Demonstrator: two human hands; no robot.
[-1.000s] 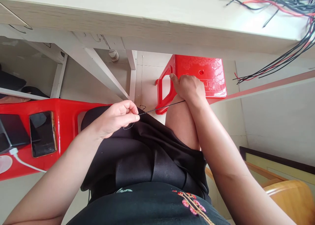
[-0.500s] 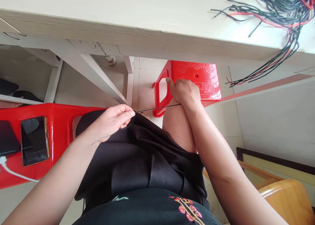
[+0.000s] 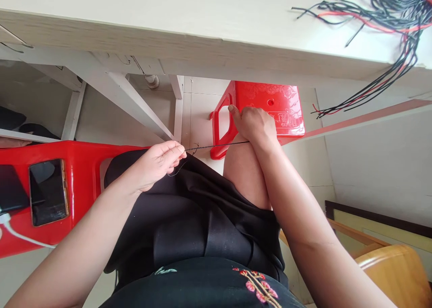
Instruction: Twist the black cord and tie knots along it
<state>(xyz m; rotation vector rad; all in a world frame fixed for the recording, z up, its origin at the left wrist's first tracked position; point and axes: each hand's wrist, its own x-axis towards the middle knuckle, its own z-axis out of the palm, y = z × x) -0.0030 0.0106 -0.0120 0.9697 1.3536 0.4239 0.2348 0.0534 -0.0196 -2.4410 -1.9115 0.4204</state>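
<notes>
A thin twisted black cord (image 3: 219, 145) runs taut between my hands. My left hand (image 3: 165, 159) pinches its left end between thumb and fingertips above my lap; loose thin strands and a small tangle hang by the fingertips. My right hand (image 3: 254, 123) rests palm down over my bare right knee (image 3: 245, 173), thumb stuck out to the side. The cord disappears beneath this hand near the wrist, so its other end is hidden. The remaining fingers of that hand are mostly out of sight over the knee.
A pale table (image 3: 135, 11) spans the front, with black and red cords (image 3: 381, 24) hanging over its edge. Beyond my knee is a red stool (image 3: 286, 92). At left, a phone (image 3: 49, 191) lies on a red seat (image 3: 81, 173). A wooden chair (image 3: 394, 272) stands at right.
The small tangle by my left fingertips now stands out more from the cord. Both hands keep almost the same place, and the view has shifted slightly.
</notes>
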